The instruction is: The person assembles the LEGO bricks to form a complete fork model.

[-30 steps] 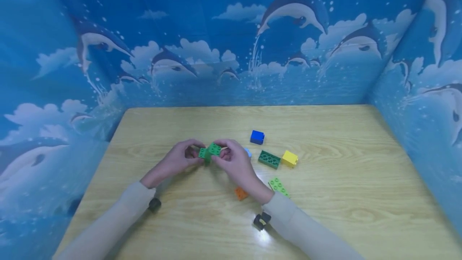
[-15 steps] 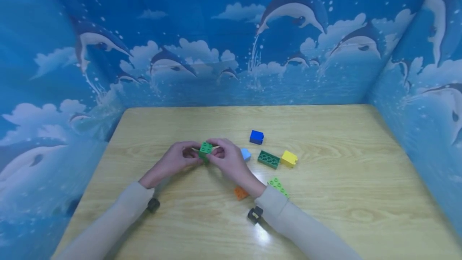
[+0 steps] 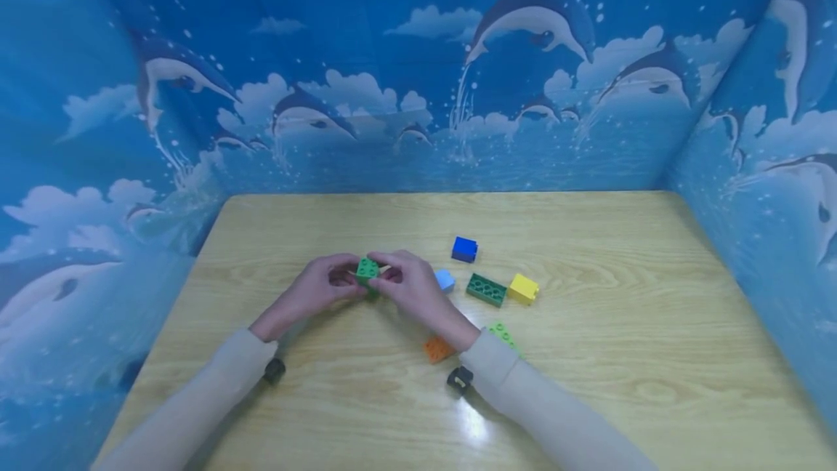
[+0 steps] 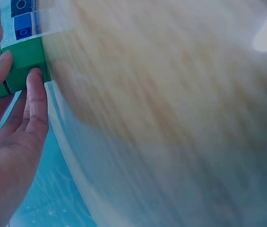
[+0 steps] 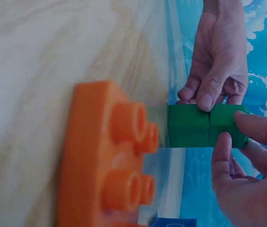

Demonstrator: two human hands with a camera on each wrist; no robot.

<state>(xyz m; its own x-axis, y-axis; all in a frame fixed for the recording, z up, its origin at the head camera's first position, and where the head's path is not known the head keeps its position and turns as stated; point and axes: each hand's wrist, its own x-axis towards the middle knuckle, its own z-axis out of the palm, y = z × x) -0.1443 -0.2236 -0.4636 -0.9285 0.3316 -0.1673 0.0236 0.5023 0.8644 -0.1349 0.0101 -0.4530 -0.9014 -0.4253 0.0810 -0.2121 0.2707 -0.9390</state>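
Two green toy building bricks are stacked one on the other between my hands in the head view. My left hand holds the stack from the left; in the left wrist view its fingers touch the lower green brick and its thumb lies by the seam. From the right, my right hand pinches the upper green brick between thumb and finger, as the right wrist view shows. The lower brick stands at or very near the tabletop. The two bricks meet along a thin straight seam.
Right of my hands on the wooden table lie a blue brick, a light blue brick, a dark green brick and a yellow brick. A lime brick and an orange brick lie near my right forearm.
The right-hand green brick has moved left, from an offset beside the left-hand one to on top of it. Both hands have come closer together; the other bricks stay put.
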